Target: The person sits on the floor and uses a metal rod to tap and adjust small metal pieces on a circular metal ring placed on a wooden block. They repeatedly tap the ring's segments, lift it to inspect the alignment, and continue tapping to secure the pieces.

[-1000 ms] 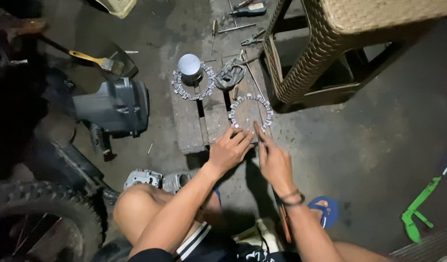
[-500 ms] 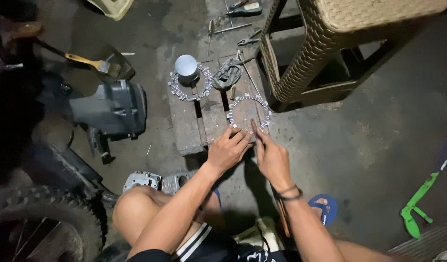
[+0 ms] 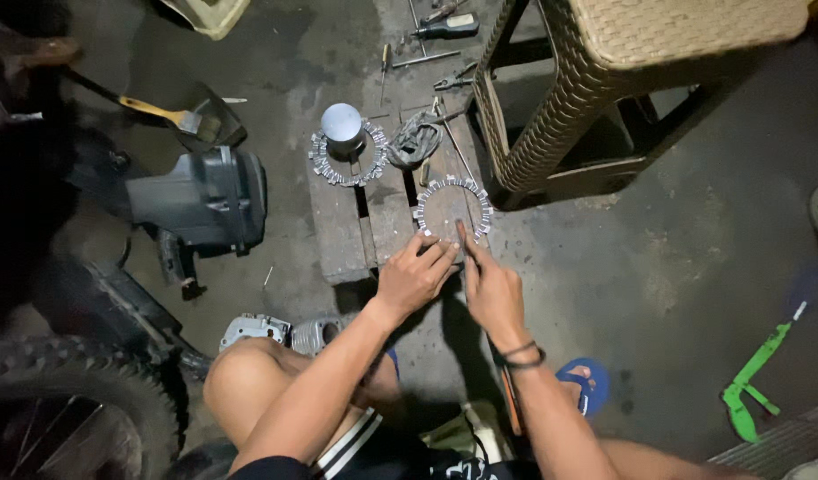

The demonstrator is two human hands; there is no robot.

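Note:
A toothed metal ring plate [image 3: 451, 208] lies flat on a small wooden pallet [image 3: 342, 240]. My left hand [image 3: 415, 276] rests at the ring's near edge, fingertips touching it. My right hand [image 3: 491, 289] is beside it, with the index finger stretched onto the ring's near rim. A second toothed ring [image 3: 324, 169] lies further back on the pallet, with a grey metal cylinder [image 3: 342, 124] standing inside it. A dark crumpled part [image 3: 415, 142] sits between the two rings.
A woven stool [image 3: 595, 80] stands at the back right. Screwdrivers and pliers [image 3: 444, 27] lie behind the pallet. A brush [image 3: 173, 116], a black plastic cover [image 3: 204, 196], a tyre [image 3: 62, 400] and engine parts [image 3: 289, 333] are on the left. A green piece [image 3: 755, 373] lies right.
The view has shifted slightly. Both hands stay at the near edge of the ring plate, with only small finger movement.

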